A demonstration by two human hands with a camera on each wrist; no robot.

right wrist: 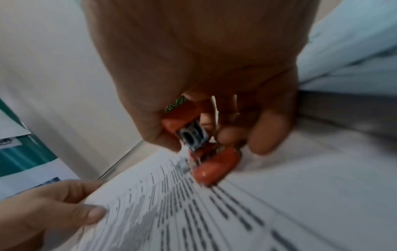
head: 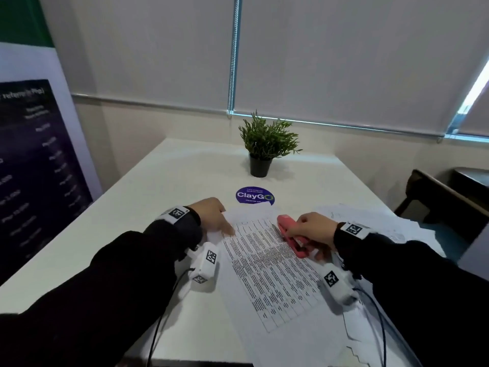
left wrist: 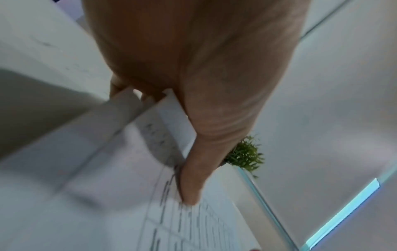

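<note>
A printed sheet [head: 267, 263] covered in table text lies on the white table [head: 148, 207] in front of me. My left hand [head: 211, 215] pinches its far left corner, thumb on top, fingers underneath [right wrist: 53, 203]; the left wrist view shows the thumb [left wrist: 193, 183] pressing the paper [left wrist: 171, 220]. My right hand [head: 312, 229] grips a coral-red stapler [head: 291, 234] at the sheet's far right edge. In the right wrist view the stapler [right wrist: 214, 163] stands with its mouth apart, the metal magazine [right wrist: 193, 135] above the paper's edge [right wrist: 171, 203].
More loose sheets [head: 370, 221] lie spread to the right of the stapler. A small potted plant [head: 264, 147] and a round purple sticker [head: 254, 196] sit at the table's far middle. A banner [head: 31, 168] stands left; a dark chair [head: 436, 197] is at right.
</note>
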